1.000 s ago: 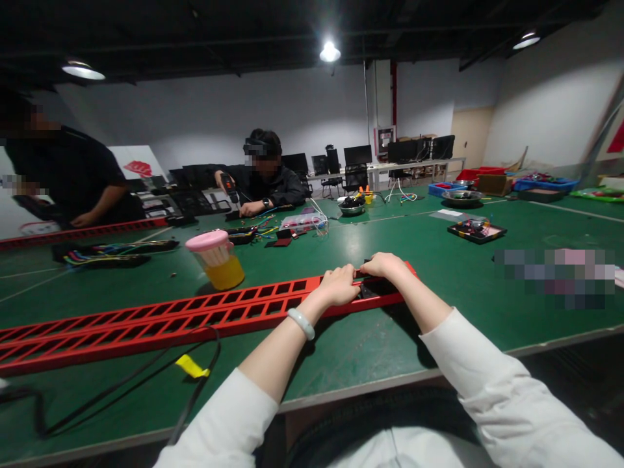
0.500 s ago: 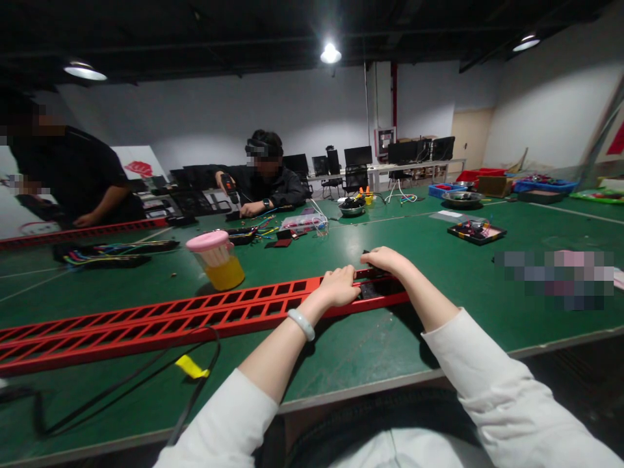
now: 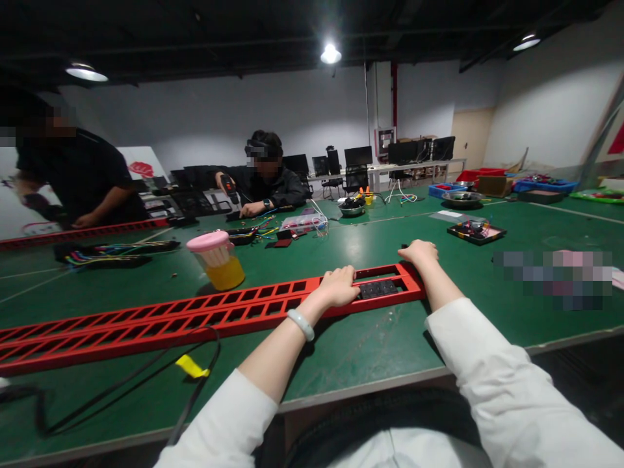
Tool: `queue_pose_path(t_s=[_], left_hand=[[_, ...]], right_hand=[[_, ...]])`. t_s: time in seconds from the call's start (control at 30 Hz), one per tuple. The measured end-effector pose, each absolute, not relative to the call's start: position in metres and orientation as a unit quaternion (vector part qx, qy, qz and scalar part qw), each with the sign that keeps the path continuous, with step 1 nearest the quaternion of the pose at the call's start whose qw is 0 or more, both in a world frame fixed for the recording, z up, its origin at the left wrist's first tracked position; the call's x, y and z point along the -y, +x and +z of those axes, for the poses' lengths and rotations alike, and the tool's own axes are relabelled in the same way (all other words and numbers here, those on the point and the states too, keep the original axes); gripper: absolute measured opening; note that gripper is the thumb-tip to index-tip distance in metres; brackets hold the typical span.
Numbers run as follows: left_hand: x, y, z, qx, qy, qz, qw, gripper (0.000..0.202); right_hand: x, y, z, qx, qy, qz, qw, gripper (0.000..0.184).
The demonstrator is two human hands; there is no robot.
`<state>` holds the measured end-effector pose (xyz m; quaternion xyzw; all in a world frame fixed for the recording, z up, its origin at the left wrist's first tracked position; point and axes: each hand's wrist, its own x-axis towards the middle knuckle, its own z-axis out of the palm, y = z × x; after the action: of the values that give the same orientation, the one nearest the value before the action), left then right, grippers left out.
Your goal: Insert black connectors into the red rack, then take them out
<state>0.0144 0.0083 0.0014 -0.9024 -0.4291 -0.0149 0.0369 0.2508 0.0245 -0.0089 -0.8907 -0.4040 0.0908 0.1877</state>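
Note:
A long red slotted frame [image 3: 273, 298] lies across the green table. My left hand [image 3: 336, 286] rests over it near its right part, fingers curled onto the frame. Just right of those fingers, a black socket-like block [image 3: 377, 289] sits in the nearer opening of the frame. The farther opening beside it shows no block. Above the frame's right end is my right hand [image 3: 422, 253], its fingers closed round a small black part [image 3: 404, 247]. Only the tip of that part shows, so its kind is unclear.
A pink-lidded cup [image 3: 214, 260] stands behind the frame. A black cable [image 3: 121, 383] and yellow tape [image 3: 192, 366] lie in front. A black tray [image 3: 476, 232] is at right. Across the table, one person holds a power drill [image 3: 228, 187]; another stands at left.
My right hand has moved right along the frame to its end with the small black part, uncovering the black block and openings. My left hand has stayed put.

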Motion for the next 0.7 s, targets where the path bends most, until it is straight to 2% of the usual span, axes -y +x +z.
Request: queue_pose_path(t_s=[0.23, 0.7], left_hand=[[-0.009, 0.015, 0.001, 0.44, -0.897, -0.009, 0.037, 0.024], [-0.007, 0.015, 0.001, 0.445, -0.895, -0.004, 0.036, 0.024]], right_hand=[[-0.044, 0.261, -0.039, 0.336, -0.92, 0.055, 0.196, 0.049], [-0.039, 0.259, -0.035, 0.356, -0.914, 0.1, 0.165, 0.063]])
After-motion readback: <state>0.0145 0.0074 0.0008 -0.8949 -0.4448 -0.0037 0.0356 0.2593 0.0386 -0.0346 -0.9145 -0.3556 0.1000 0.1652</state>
